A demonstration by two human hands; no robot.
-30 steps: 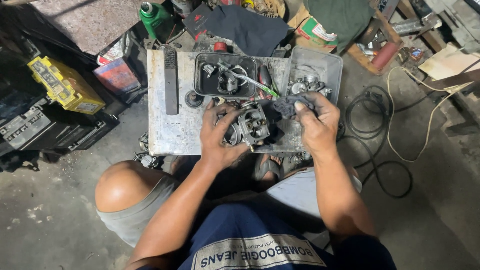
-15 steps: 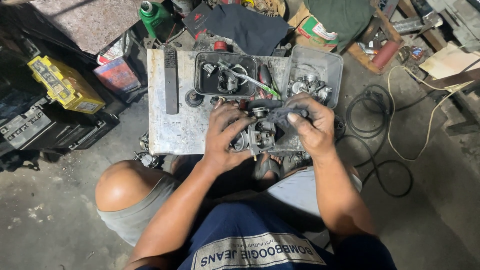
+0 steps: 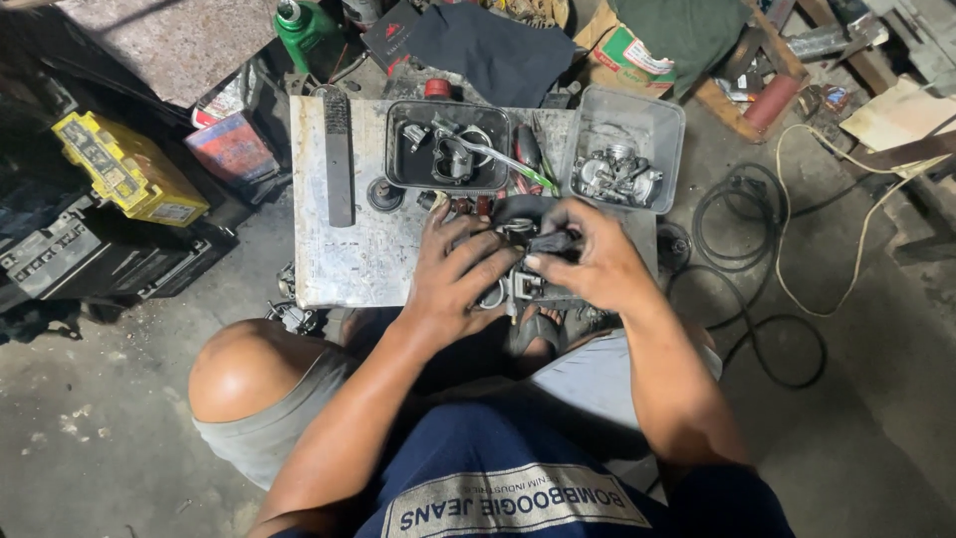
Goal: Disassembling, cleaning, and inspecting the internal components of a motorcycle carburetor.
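Carburetor body (image 3: 520,284), near edge of metal board (image 3: 349,249): gripped by left hand (image 3: 453,274) and right hand (image 3: 588,264). Judged partly dismantled; loose parts in black tray (image 3: 398,149) and grey tub (image 3: 662,120) beyond.

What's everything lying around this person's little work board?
metal part: one, grey, held over the board's near edge
work board: one, scuffed grey, on the floor
black tray: one, on the board, holds parts
clear tub: one, board's right end, metal pieces inside
yellow box: one, far left
green bottle: one, top
cable: black coil, right floor
left hand: grips the part
right hand: grips the part
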